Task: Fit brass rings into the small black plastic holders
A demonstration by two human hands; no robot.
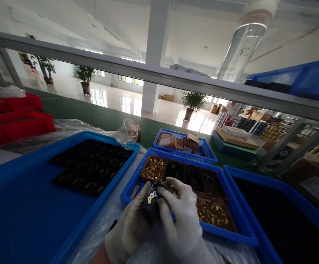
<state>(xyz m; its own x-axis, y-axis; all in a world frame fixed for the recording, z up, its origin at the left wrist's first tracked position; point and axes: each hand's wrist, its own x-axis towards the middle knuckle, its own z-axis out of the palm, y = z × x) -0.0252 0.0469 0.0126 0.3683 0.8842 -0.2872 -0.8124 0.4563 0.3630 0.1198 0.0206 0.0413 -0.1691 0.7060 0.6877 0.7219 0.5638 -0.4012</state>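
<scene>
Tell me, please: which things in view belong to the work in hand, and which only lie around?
Seemingly in use:
black part with brass-coloured pieces, in the left hand, right hand touching it
compartmented blue tray of small parts
left blue tray holding black pieces

Probably just nearby:
potted plants
red bins
cardboard box at far right

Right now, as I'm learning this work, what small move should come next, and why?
Perhaps settle the brass pieces with the right hand: they sit exposed on the black part, the left hand holds it, and the right fingers are close by.
</scene>
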